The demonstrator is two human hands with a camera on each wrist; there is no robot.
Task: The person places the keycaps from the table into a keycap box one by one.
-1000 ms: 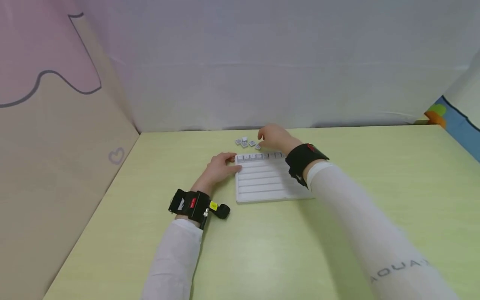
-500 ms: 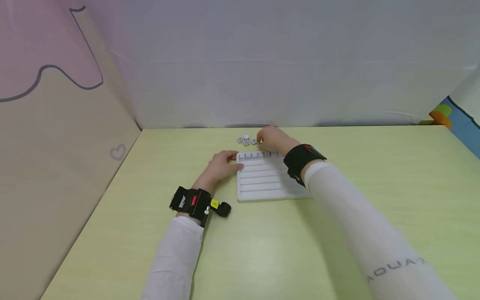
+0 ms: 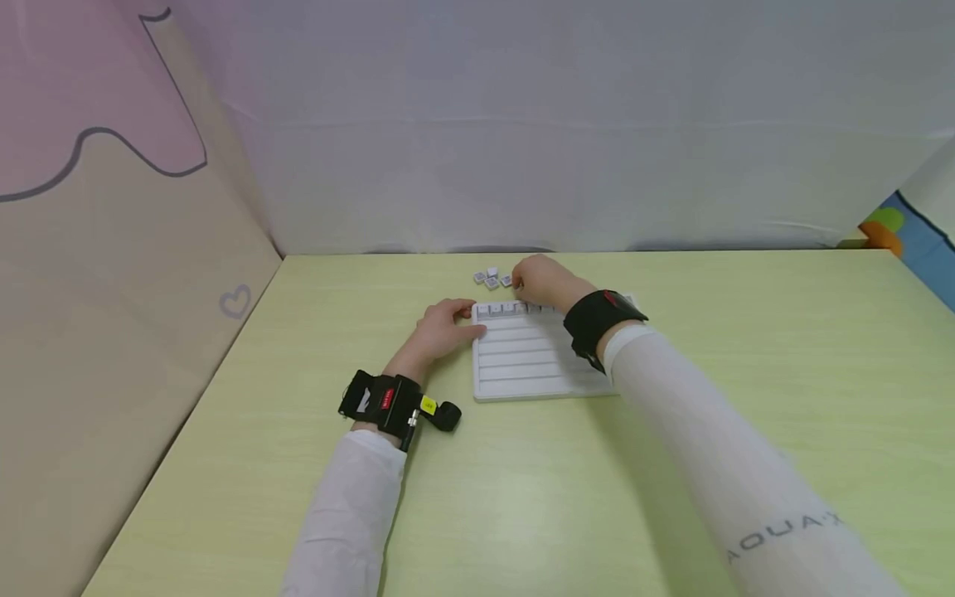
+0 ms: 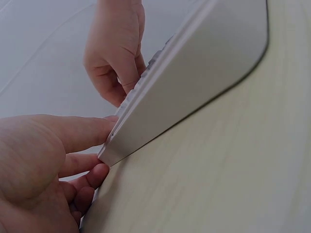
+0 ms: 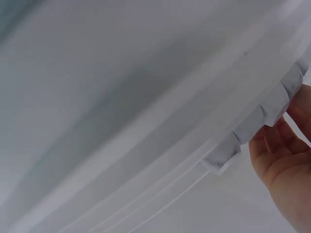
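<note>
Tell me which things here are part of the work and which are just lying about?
In the work:
white slotted tray
small grey tiles
left hand steadying the tray
right hand at the top row

Lying about:
green table
pink wall panel

A pale yellow-green table (image 3: 671,348) with a faint wood grain carries everything here, running back to a grey-white wall at its far edge and to a beige panel along its left side. Near the middle, slightly toward the far side, lies a white slotted tray (image 3: 522,365), flat on the tabletop, its long grooves running left to right. The farthest groove holds a row of small grey-white tiles (image 3: 501,310) standing side by side. Just beyond the tray's far edge, a few loose tiles (image 3: 490,278) of the same kind lie in a small cluster directly on the table.
</note>
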